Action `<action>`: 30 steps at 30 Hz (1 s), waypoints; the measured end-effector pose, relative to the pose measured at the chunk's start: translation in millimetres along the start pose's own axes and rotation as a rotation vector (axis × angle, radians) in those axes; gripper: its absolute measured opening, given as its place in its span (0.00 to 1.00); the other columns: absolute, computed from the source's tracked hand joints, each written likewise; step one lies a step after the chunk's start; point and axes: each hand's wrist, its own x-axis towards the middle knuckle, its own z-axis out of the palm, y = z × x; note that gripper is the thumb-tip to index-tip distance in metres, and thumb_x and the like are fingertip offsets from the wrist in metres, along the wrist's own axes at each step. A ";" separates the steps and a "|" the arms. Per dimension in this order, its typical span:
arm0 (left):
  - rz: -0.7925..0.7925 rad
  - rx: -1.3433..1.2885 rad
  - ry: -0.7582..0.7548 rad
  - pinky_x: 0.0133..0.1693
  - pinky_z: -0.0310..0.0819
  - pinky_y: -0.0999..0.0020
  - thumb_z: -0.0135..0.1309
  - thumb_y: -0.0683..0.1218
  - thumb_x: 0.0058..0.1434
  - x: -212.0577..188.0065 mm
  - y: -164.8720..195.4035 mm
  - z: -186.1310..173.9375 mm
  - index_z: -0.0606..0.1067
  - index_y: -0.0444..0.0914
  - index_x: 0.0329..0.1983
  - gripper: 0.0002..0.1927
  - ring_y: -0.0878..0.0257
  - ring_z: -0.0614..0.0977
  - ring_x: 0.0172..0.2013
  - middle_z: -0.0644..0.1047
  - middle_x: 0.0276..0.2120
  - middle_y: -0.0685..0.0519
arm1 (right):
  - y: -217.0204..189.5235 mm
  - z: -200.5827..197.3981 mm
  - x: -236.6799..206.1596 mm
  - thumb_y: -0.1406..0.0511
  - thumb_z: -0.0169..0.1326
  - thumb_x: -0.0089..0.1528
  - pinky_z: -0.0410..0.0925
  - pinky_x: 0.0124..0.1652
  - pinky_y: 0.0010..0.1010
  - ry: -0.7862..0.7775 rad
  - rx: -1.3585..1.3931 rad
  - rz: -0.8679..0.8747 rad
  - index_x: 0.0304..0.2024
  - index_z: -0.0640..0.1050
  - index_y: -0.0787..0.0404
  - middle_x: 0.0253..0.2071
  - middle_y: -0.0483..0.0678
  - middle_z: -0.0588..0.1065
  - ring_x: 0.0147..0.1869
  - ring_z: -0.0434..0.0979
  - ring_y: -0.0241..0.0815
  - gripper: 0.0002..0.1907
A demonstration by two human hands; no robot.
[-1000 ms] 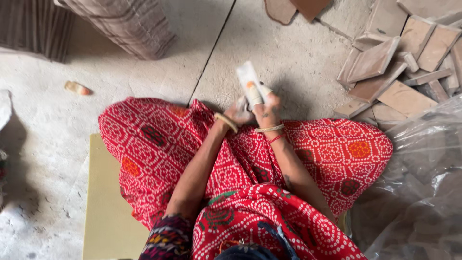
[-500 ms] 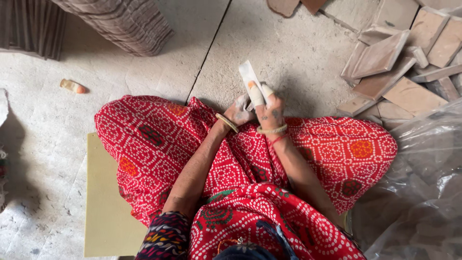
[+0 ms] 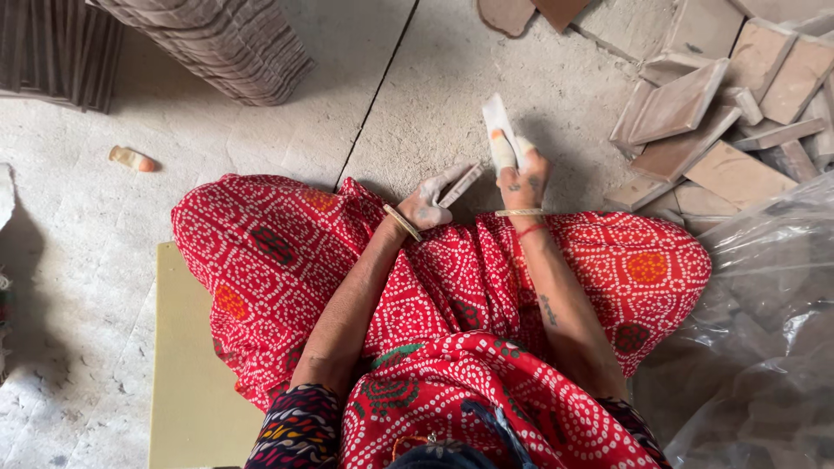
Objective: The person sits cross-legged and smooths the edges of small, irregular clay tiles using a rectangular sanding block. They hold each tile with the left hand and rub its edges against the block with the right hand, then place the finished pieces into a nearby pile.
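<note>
I sit on the floor in a red patterned dress (image 3: pixel 287 260) that covers my lap. My right hand (image 3: pixel 521 178) holds a small white flat piece (image 3: pixel 498 117) upright above my knees; an orange-tipped wrap covers one finger. My left hand (image 3: pixel 430 200), dusty white, grips a thin flat stick-like tool (image 3: pixel 462 184) that points toward the right hand. The two hands are a little apart. Bangles circle both wrists.
A heap of brown clay tiles (image 3: pixel 721 113) lies at the right. Stacked ribbed sheets (image 3: pixel 217 39) stand at the top left. A small orange-tipped finger cap (image 3: pixel 130 159) lies on the concrete floor. A yellow mat (image 3: pixel 187 373) is under me, clear plastic sheeting (image 3: pixel 756 330) at right.
The hands have drawn apart: the left hand has dropped down and left with the thin tool, away from the white piece that the right hand keeps upright.
</note>
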 end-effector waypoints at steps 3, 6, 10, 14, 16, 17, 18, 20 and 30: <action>0.015 -0.045 0.018 0.70 0.55 0.69 0.52 0.38 0.46 1.2 8.1 0.0 0.57 0.32 0.79 0.51 0.59 0.67 0.69 0.67 0.71 0.46 | -11.1 -16.9 -10.2 0.65 0.52 0.68 0.62 0.18 0.27 -0.047 0.218 0.220 0.48 0.82 0.65 0.26 0.45 0.75 0.20 0.71 0.33 0.12; -0.134 -0.229 0.004 0.63 0.65 0.71 0.50 0.39 0.44 2.8 10.5 1.2 0.56 0.33 0.78 0.52 0.62 0.74 0.60 0.72 0.64 0.49 | -25.7 -17.8 -29.8 0.66 0.54 0.68 0.63 0.20 0.27 -0.072 0.285 0.196 0.48 0.82 0.66 0.26 0.45 0.74 0.22 0.70 0.32 0.11; -0.091 -0.171 -0.029 0.63 0.65 0.72 0.50 0.38 0.43 8.2 10.1 -1.7 0.58 0.31 0.77 0.51 0.62 0.74 0.60 0.73 0.63 0.49 | -34.3 -7.7 -27.7 0.63 0.58 0.72 0.67 0.25 0.30 -0.027 0.102 -0.136 0.49 0.82 0.67 0.27 0.47 0.77 0.26 0.74 0.35 0.12; -0.190 -0.297 -0.115 0.62 0.68 0.71 0.51 0.38 0.43 15.8 10.6 -5.0 0.56 0.31 0.77 0.51 0.62 0.75 0.58 0.73 0.61 0.50 | -27.0 -9.7 -7.5 0.64 0.58 0.72 0.67 0.24 0.32 -0.023 -0.164 -0.481 0.48 0.82 0.67 0.26 0.51 0.79 0.24 0.77 0.38 0.11; -0.143 -0.382 -0.192 0.68 0.60 0.74 0.50 0.36 0.43 20.5 11.6 -5.0 0.57 0.31 0.75 0.50 0.67 0.69 0.66 0.70 0.67 0.53 | -21.5 -12.0 -4.5 0.64 0.58 0.72 0.67 0.24 0.32 -0.019 -0.187 -0.525 0.49 0.83 0.67 0.26 0.51 0.79 0.23 0.78 0.40 0.12; -0.122 -0.427 -0.228 0.71 0.56 0.76 0.50 0.36 0.42 21.6 12.5 -5.4 0.57 0.31 0.74 0.49 0.70 0.67 0.70 0.68 0.69 0.54 | -19.1 -12.4 -5.7 0.63 0.58 0.72 0.66 0.23 0.33 -0.021 -0.198 -0.544 0.50 0.83 0.67 0.26 0.52 0.79 0.23 0.78 0.41 0.12; -0.186 -0.311 -0.226 0.63 0.62 0.71 0.50 0.36 0.42 22.4 13.6 -6.1 0.60 0.31 0.74 0.48 0.65 0.70 0.61 0.71 0.63 0.50 | -16.9 -12.4 -8.5 0.63 0.58 0.71 0.65 0.22 0.33 -0.019 -0.210 -0.528 0.50 0.83 0.67 0.24 0.51 0.78 0.22 0.77 0.40 0.12; -0.320 -0.074 -0.232 0.47 0.74 0.62 0.50 0.35 0.41 22.2 16.7 -9.1 0.66 0.31 0.73 0.48 0.55 0.77 0.43 0.78 0.51 0.43 | -14.0 -10.1 -16.2 0.63 0.58 0.71 0.63 0.20 0.33 -0.009 -0.232 -0.490 0.50 0.83 0.68 0.22 0.50 0.77 0.20 0.76 0.38 0.13; -0.073 0.202 -0.204 0.62 0.69 0.63 0.57 0.34 0.36 24.6 33.5 -13.2 0.67 0.33 0.70 0.49 0.54 0.77 0.57 0.75 0.61 0.44 | -16.0 -6.2 -12.7 0.66 0.57 0.71 0.63 0.22 0.34 -0.051 -0.197 -0.366 0.52 0.83 0.66 0.23 0.50 0.77 0.21 0.74 0.37 0.11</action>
